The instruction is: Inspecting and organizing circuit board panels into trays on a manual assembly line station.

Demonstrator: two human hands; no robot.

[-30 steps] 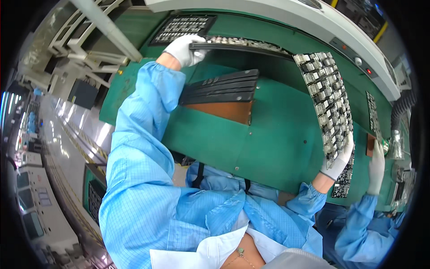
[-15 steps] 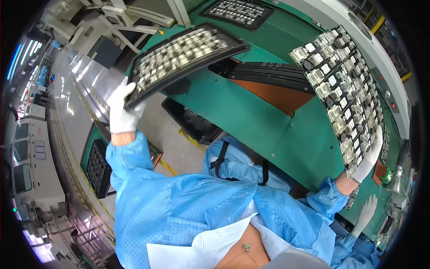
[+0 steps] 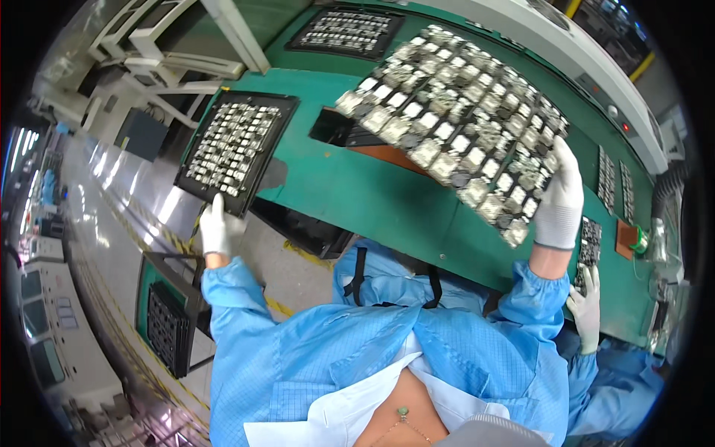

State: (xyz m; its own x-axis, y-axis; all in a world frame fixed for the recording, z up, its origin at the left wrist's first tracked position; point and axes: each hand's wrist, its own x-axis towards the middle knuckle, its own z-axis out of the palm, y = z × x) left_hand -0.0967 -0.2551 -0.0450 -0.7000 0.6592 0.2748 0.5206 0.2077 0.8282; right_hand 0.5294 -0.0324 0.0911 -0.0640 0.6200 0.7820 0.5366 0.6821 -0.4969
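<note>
At the left end of the green bench lies a black tray [image 3: 272,153] filled with rows of small pale metal parts [image 3: 231,149]. My gloved left hand [image 3: 216,231] grips its near edge, a fingertip over the rim; the other fingers are partly hidden beneath. In front of me, my gloved right hand [image 3: 560,197] holds a large panel [image 3: 465,127] by its right edge. Tilted above the bench, the panel carries many silvery blocks and black round pieces. Its underside and most of my right fingers are out of sight.
Another black tray of parts [image 3: 346,33] sits at the back. A stack of black trays [image 3: 167,328] stands at lower left. Narrow part strips [image 3: 607,179] lie at right. A co-worker's gloved hand [image 3: 587,309] touches a small panel [image 3: 590,240]. A green spool [image 3: 638,238] stands near the bench's right end.
The black tray has gone from raised and tilted to lying on the bench's left end, my left hand lowering with it. My right hand has swung the panel leftward and flatter, across the middle.
</note>
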